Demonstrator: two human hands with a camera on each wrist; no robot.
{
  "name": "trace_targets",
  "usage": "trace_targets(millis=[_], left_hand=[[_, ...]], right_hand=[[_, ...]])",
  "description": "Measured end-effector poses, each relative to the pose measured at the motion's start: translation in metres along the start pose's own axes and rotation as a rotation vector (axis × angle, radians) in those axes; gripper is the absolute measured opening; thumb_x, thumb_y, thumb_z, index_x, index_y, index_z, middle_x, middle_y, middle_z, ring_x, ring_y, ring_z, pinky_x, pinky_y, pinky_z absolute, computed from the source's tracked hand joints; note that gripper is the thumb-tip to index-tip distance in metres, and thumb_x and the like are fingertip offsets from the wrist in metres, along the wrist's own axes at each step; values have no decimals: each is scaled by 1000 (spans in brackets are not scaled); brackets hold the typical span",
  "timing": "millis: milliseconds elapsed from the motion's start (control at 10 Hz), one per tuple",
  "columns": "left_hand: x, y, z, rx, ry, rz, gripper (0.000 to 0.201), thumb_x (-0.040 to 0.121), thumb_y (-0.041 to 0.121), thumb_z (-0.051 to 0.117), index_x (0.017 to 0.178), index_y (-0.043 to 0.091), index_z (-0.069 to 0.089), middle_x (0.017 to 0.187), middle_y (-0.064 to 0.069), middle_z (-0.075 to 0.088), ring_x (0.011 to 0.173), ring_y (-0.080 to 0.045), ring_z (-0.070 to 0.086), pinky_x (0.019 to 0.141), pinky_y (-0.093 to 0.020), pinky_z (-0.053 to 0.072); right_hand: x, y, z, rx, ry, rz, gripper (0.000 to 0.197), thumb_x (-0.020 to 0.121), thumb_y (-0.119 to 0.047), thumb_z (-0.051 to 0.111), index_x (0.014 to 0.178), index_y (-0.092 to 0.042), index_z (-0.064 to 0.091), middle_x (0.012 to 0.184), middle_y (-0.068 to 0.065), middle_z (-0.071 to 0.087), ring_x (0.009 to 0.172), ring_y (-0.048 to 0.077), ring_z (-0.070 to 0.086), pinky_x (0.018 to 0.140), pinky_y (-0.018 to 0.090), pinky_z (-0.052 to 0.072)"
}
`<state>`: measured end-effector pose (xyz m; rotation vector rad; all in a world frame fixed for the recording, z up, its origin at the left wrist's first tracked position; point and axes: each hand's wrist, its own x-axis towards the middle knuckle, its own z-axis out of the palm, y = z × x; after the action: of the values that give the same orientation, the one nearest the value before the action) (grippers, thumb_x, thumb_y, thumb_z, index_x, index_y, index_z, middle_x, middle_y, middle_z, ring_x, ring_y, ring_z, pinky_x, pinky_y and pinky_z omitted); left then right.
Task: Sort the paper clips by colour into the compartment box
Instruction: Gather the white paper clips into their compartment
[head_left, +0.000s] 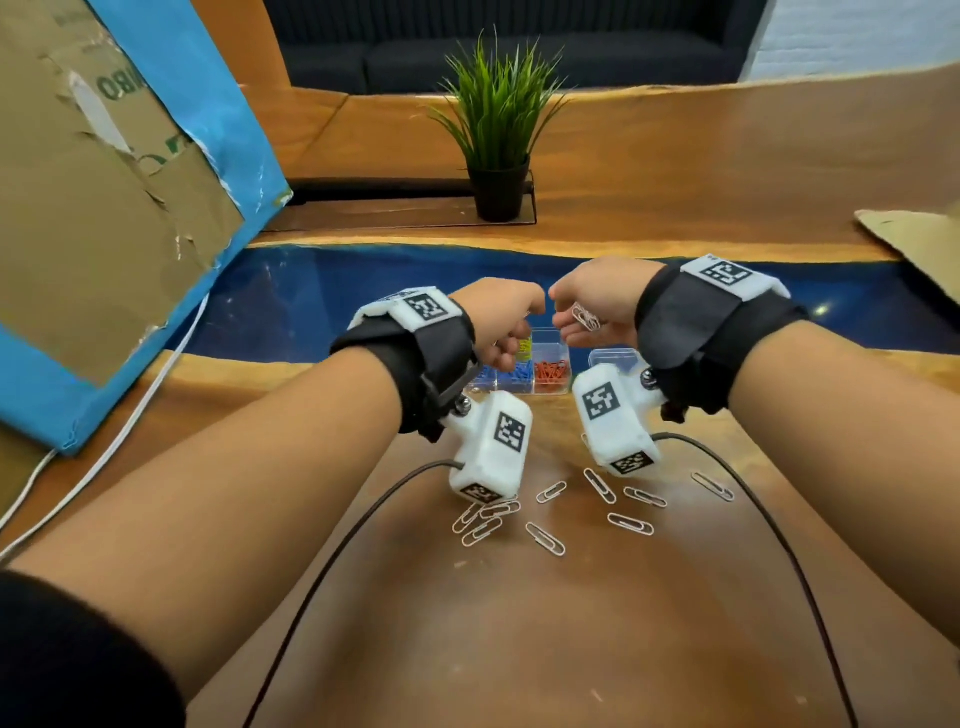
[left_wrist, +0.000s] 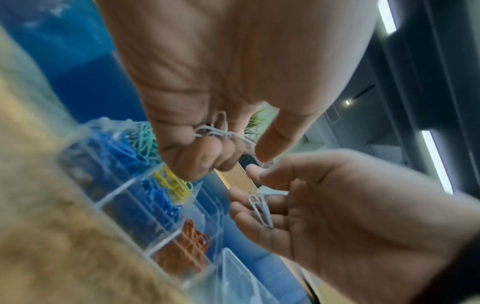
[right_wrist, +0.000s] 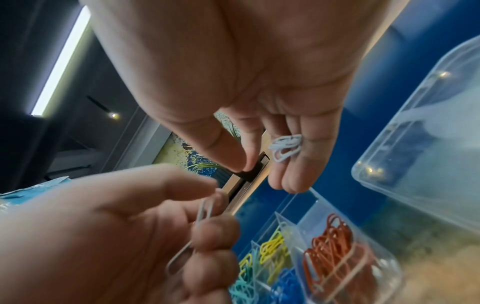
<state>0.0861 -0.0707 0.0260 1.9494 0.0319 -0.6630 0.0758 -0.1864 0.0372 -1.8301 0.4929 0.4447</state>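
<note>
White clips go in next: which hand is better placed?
Right, probably: the right hand carries a bunch of white clips above the box end by the red clips, where a compartment looks free; the left hand is over filled ones.

left grip (head_left: 498, 322): curled, pinching clips (left_wrist: 221, 131) | right grip (head_left: 597, 296): cupped, fingers relaxed

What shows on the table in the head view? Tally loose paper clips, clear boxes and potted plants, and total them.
Loose white paper clips: 9
Clear boxes: 2, the compartment box and a plain one
Potted plants: 1
Total: 12
</note>
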Motion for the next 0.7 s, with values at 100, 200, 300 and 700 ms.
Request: trace_targets(millis=[100,200,300,700], left_hand=[[15,8,5,170,37,23,26,97,9,39,71,8,43,60,-6,40,45,-17,36,40,-20,36],[26,10,7,298,55,54,29,97,4,36,70,10,43,65,-7,45,52,-18,40,52,-25,39],[30,11,9,331,117,70,17,96,10,45,82,10,55,73,-5,57,59,-16,54,54,-22,47],[27,13,22,560,224,116,36,92,18,55,125,3,56,125,-11,62,116,-25,58,103,-36,43]], right_hand=[[10,0,-5,-42,54,11,33,93,-10,44,124,0,48,75,9,50,76,18,49,95,30,50],[16,0,-8,-35,50,16,36,92,-11,46,127,-1,47,86,13,57,77,18,53,94,33,52],[16,-1,-8,-27,16,-39,45,88,-10,51,132,-1,45,121,17,55,86,21,56,65,29,51],[16,3,-12,-44,-6,-91,44,89,-13,51,131,-2,47,109,10,50,95,23,52,61,27,47]])
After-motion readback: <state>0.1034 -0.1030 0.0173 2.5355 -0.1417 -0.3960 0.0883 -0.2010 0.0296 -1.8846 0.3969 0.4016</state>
